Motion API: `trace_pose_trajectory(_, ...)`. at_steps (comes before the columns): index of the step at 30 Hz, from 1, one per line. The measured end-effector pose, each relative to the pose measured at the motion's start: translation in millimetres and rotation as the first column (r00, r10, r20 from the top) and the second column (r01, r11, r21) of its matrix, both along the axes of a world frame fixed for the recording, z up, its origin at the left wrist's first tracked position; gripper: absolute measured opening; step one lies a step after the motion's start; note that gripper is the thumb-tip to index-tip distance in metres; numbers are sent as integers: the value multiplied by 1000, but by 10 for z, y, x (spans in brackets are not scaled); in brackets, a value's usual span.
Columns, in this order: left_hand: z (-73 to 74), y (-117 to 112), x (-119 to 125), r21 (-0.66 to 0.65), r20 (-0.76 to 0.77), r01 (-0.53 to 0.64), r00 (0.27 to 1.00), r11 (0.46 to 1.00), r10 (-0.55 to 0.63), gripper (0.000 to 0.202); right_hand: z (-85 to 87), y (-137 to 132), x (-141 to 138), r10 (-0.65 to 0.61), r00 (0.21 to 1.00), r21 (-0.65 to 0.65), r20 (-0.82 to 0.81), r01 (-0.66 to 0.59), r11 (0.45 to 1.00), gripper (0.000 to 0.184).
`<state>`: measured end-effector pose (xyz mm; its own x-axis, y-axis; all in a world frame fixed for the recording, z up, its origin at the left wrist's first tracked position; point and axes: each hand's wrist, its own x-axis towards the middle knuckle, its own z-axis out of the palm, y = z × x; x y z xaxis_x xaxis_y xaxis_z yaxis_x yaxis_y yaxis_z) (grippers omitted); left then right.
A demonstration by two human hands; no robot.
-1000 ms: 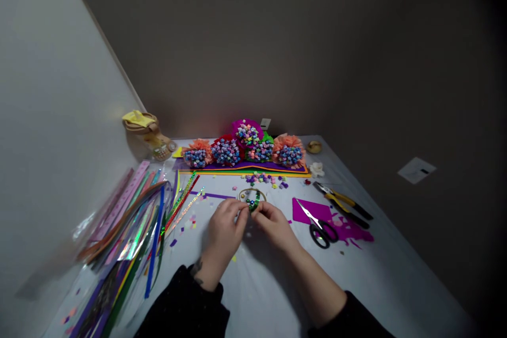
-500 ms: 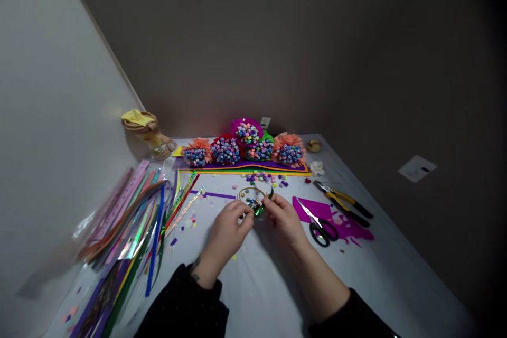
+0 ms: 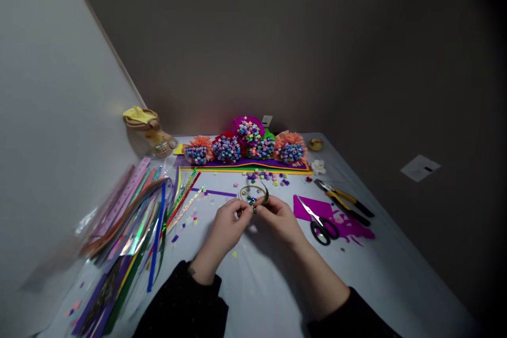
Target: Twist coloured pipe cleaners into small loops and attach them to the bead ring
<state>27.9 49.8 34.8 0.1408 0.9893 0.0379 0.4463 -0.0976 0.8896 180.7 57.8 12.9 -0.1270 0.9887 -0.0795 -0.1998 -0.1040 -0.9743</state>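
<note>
Near the middle of the table, my left hand [image 3: 230, 219] and my right hand [image 3: 279, 217] meet fingertip to fingertip. Both pinch a shiny green paper strip [image 3: 266, 195], whose loose end curls up above my right fingers. A small folded green part of it shows between the fingertips. Just beyond lies a gold-coloured ring [image 3: 242, 190] with several small shiny folded stars [image 3: 252, 200] inside it; my hands partly hide it. Farther back is a loose pile of pastel paper stars [image 3: 266, 175].
Bundles of paper strips [image 3: 137, 227] cover the left side. To the right lie scissors [image 3: 319, 222], a magenta paper sheet [image 3: 307, 207] and yellow-black pliers [image 3: 348, 200]. Star-covered paper flowers [image 3: 226, 150] line the back, beside a boot-shaped holder [image 3: 152, 134]. A wall rises behind.
My right hand has moved left, bringing its fingertips up against my left hand's. The green strip has shifted with it, its loose end now curling more upright.
</note>
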Motion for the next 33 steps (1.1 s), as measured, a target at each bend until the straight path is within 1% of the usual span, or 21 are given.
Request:
trace_pose_trajectory(4,25,3,-13,23,-19,10,1000,1000,-10,16,1,9,20,-11,1000,9,10,11,1000,22)
trace_pose_trajectory(8,-12,7,-27,65,-67,4,998,998,0,15,14,5,17,-15,1000,8,22,15,1000,23)
trace_pose_trajectory(11,-31,-2,-33,92,-87,19,996,996,-11,15,15,3,3,-43,999,-18,28,44,999,25)
trace_pose_trajectory(14,-13,-16,-30,139,-124,38,992,990,-21,12,1,3,-17,-67,997,-27,33,68,997,26)
trace_pose_trajectory(18,12,-25,-16,195,-202,65,979,979,-24,12,-9,-6,-43,-60,997,-30,42,61,998,27)
trace_pose_trajectory(20,3,-23,-14,189,-197,56,980,980,-18,13,-6,-14,-46,-47,999,-42,15,48,998,27)
trace_pose_trajectory(23,-16,-16,-21,148,-137,29,991,989,-8,15,2,-24,-29,-3,1000,-44,-23,2,999,26)
trace_pose_trajectory(27,-1,-17,-29,94,-84,34,996,995,-26,16,18,-26,5,29,1000,-3,6,-29,1000,22)
trace_pose_trajectory(30,22,-24,-28,113,-86,48,996,992,-39,17,30,-21,15,26,999,22,45,-27,999,21)
trace_pose_trajectory(33,30,-35,-28,171,-100,49,994,984,-32,16,38,-17,11,22,997,29,77,-24,999,21)
